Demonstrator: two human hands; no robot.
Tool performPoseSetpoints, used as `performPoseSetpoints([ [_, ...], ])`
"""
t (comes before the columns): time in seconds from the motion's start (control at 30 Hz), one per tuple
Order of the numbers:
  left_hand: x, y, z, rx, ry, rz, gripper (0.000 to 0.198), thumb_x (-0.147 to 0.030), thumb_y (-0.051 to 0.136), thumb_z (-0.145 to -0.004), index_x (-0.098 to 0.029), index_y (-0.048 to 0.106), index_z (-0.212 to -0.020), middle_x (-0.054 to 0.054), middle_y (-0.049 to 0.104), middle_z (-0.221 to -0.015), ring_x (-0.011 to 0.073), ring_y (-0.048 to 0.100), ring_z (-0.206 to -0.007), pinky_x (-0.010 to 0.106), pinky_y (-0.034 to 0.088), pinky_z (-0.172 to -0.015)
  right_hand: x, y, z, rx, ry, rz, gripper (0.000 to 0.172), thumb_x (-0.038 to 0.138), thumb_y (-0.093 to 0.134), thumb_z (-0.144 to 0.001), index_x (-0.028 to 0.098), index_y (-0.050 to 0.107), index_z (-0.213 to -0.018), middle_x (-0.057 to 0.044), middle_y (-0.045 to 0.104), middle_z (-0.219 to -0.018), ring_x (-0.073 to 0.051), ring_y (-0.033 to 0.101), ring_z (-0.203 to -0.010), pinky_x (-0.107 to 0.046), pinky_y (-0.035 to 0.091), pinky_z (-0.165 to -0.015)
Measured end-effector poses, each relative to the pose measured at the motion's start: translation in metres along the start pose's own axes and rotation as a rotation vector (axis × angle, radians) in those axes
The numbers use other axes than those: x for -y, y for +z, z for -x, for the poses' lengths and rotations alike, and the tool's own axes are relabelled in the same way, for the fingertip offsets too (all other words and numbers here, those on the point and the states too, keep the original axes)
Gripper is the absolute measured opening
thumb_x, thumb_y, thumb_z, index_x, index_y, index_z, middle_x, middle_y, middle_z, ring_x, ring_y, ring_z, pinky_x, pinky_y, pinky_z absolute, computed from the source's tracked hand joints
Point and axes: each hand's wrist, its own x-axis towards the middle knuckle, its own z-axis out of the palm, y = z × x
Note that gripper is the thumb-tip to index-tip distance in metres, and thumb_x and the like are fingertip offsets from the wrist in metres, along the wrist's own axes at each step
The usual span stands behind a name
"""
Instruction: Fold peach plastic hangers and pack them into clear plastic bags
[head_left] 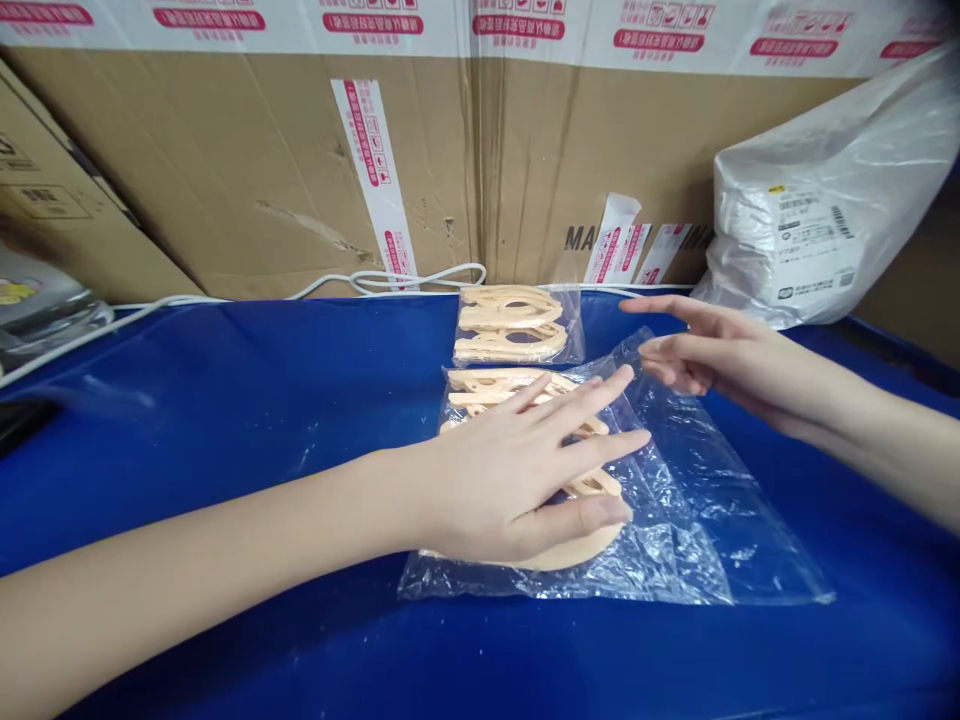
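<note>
My left hand (525,460) lies flat with spread fingers on a clear plastic bag (690,510) of beige, curved flat pieces (577,550), hiding part of them. The bag's loose right side lies flat and wrinkled on the blue surface. My right hand (697,350) is above the bag's upper right corner, index finger stretched out and apart from the thumb, other fingers partly curled, nothing visible between them. Beyond the large bag is a smaller clear bag with similar beige pieces (510,318).
Large cardboard boxes (262,170) stand behind the blue surface (225,400). A white cable (420,278) runs along their base. At the back right sits a white plastic-wrapped parcel (795,220) with a label. Clear plastic packaging (45,315) lies at the far left.
</note>
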Motion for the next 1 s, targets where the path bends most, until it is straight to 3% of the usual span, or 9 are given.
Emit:
performPoseSetpoints([
  [0.17, 0.000, 0.004, 0.002, -0.205, 0.111, -0.040, 0.066, -0.027, 0.040, -0.102, -0.003, 0.014, -0.158, 0.015, 0.001, -0.168, 0.0251, -0.006, -0.155, 0.044, 0.010, -0.129, 0.013, 0.016, -0.008, 0.025, -0.008, -0.096, 0.057, 0.035, 0.073, -0.076, 0.025, 0.060, -0.131, -0.002, 0.069, -0.082, -0.013, 0.058, -0.057, -0.025, 0.045, -0.046],
  [0.27, -0.003, 0.003, 0.003, -0.298, 0.127, -0.146, 0.064, -0.022, 0.045, -0.098, -0.005, 0.021, -0.156, 0.014, 0.004, -0.169, 0.0262, -0.010, -0.154, 0.045, 0.006, -0.129, 0.012, 0.030, -0.009, 0.121, -0.068, -0.133, 0.062, 0.041, 0.068, -0.079, 0.026, 0.055, -0.137, -0.004, 0.075, -0.092, -0.020, 0.070, -0.071, -0.031, 0.057, -0.059],
  [0.37, -0.007, 0.003, 0.003, -0.383, 0.249, -0.313, 0.045, -0.021, 0.040, -0.102, -0.016, 0.044, -0.147, 0.006, 0.036, -0.161, 0.0189, 0.020, -0.155, 0.042, 0.016, -0.129, 0.010, 0.041, -0.008, 0.313, -0.106, -0.188, 0.071, 0.036, 0.069, -0.078, 0.026, 0.045, -0.144, -0.006, 0.077, -0.105, -0.027, 0.075, -0.094, -0.043, 0.061, -0.082],
  [0.43, -0.007, 0.004, 0.002, -0.469, 0.368, -0.427, 0.036, -0.017, 0.039, -0.104, -0.023, 0.061, -0.132, -0.001, 0.064, -0.138, 0.0135, 0.052, -0.137, 0.035, 0.028, -0.126, 0.009, 0.045, -0.007, 0.414, -0.131, -0.181, 0.067, 0.028, 0.069, -0.078, 0.027, 0.047, -0.142, -0.006, 0.077, -0.112, -0.027, 0.073, -0.104, -0.046, 0.060, -0.090],
  [0.5, -0.007, 0.005, 0.002, -0.540, 0.446, -0.479, 0.030, -0.017, 0.044, -0.104, -0.024, 0.072, -0.110, -0.004, 0.077, -0.110, 0.0132, 0.068, -0.111, 0.031, 0.039, -0.119, 0.009, 0.046, -0.006, 0.453, -0.193, -0.166, 0.058, 0.022, 0.068, -0.081, 0.026, 0.051, -0.136, -0.006, 0.075, -0.117, -0.025, 0.072, -0.109, -0.043, 0.059, -0.093],
  [0.57, -0.008, 0.005, 0.003, -0.557, 0.448, -0.465, 0.027, -0.017, 0.049, -0.103, -0.021, 0.075, -0.097, -0.002, 0.077, -0.096, 0.0142, 0.070, -0.098, 0.031, 0.045, -0.113, 0.009, 0.047, -0.006, 0.472, -0.261, -0.155, 0.051, 0.019, 0.067, -0.085, 0.026, 0.054, -0.133, -0.006, 0.074, -0.121, -0.023, 0.069, -0.115, -0.041, 0.057, -0.098],
  [0.73, -0.010, 0.004, 0.000, -0.588, 0.305, -0.434, 0.030, -0.012, 0.045, -0.103, -0.019, 0.068, -0.121, 0.005, 0.074, -0.116, 0.0178, 0.069, -0.104, 0.032, 0.053, -0.095, 0.005, 0.051, -0.008, 0.457, -0.294, -0.169, 0.046, 0.018, 0.075, -0.082, 0.027, 0.062, -0.125, -0.003, 0.073, -0.122, -0.021, 0.070, -0.113, -0.039, 0.057, -0.100],
  [0.9, -0.008, 0.012, -0.012, -0.645, 0.339, -0.612, 0.020, -0.014, 0.054, -0.099, -0.017, 0.074, -0.098, 0.002, 0.075, -0.094, 0.0182, 0.066, -0.082, 0.033, 0.051, -0.077, -0.003, 0.059, -0.010, 0.404, -0.380, -0.219, 0.037, 0.014, 0.075, -0.080, 0.027, 0.070, -0.115, 0.000, 0.075, -0.119, -0.019, 0.069, -0.115, -0.037, 0.054, -0.104],
  [1.0, -0.006, 0.014, -0.016, -0.645, 0.377, -0.614, 0.020, -0.013, 0.054, -0.099, -0.018, 0.072, -0.091, 0.002, 0.074, -0.089, 0.0174, 0.067, -0.083, 0.032, 0.051, -0.079, -0.004, 0.062, -0.008, 0.368, -0.379, -0.182, 0.032, 0.015, 0.074, -0.082, 0.027, 0.071, -0.111, 0.001, 0.075, -0.118, -0.018, 0.070, -0.113, -0.035, 0.056, -0.102],
])
